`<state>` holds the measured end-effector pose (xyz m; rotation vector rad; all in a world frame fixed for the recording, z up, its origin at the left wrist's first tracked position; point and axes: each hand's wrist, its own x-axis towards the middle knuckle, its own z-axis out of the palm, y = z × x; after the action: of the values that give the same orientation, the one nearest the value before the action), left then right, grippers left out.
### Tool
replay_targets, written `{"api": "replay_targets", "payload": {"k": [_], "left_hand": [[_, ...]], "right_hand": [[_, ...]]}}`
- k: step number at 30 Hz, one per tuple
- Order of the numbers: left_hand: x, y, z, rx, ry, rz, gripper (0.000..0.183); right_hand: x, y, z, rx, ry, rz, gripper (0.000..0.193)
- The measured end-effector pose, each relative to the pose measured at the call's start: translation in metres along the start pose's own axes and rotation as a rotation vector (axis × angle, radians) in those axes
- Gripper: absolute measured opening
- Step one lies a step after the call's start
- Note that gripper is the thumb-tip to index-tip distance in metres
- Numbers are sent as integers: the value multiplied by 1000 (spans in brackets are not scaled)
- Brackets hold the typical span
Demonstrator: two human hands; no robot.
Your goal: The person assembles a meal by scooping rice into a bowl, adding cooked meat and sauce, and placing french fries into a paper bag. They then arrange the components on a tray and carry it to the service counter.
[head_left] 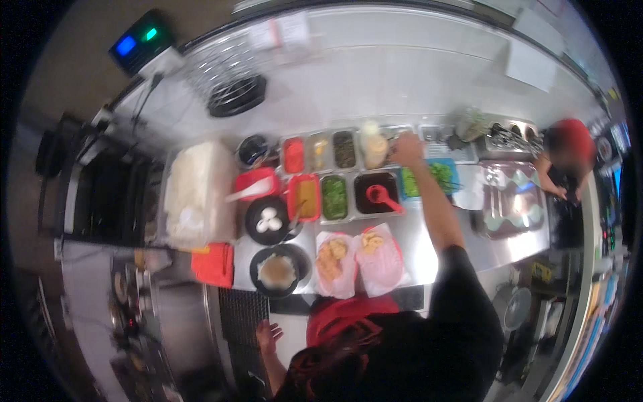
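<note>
My right arm stretches far over the counter. My right hand (pixel 406 149) is at a metal tray in the back row, beside pale squeeze bottles (pixel 375 149); its fingers are blurred and partly hidden, so what they hold cannot be made out. Just nearer is a blue container (pixel 410 185) of chopped greens (pixel 439 177). My left hand (pixel 268 333) hangs low before the counter, fingers apart, holding nothing. In front of me two red baskets lined with white paper hold fried pieces (pixel 329 260) and a smaller fried portion (pixel 372 242). Left of them sits a black bowl of soup or broth (pixel 276 271).
Another black bowl holds white eggs (pixel 269 220). Sauce and topping tubs (pixel 335 194) fill the middle; a red ladle (pixel 382 197) lies in a dark one. At left stands a big white-filled bin (pixel 194 194). A co-worker (pixel 566 167) stands at far right beside a lidded tray (pixel 512 201).
</note>
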<state>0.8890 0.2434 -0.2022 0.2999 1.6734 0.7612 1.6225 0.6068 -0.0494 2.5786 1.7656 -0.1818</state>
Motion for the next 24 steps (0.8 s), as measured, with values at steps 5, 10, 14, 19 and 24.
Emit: {"api": "replay_targets", "payload": {"k": [5,10,14,19,24], "left_hand": [[19,-39,-14,12,78,-83,68],[58,-65,-30,286,-49,-328,55],[108,-55,-63,234,-232,-301,53],[126,-34,-98,105,-312,-156,43],[154,-58,-183,173,-215,-273,44]], "right_hand": [[-105,35,-38,657,423,-6,70],[-214,-41,-42,1749,180,-55,63],[-284,-144,6,2138,-79,-24,55],[-335,-254,63,949,133,-337,63],[-360,-321,34,518,283,-460,70]]}}
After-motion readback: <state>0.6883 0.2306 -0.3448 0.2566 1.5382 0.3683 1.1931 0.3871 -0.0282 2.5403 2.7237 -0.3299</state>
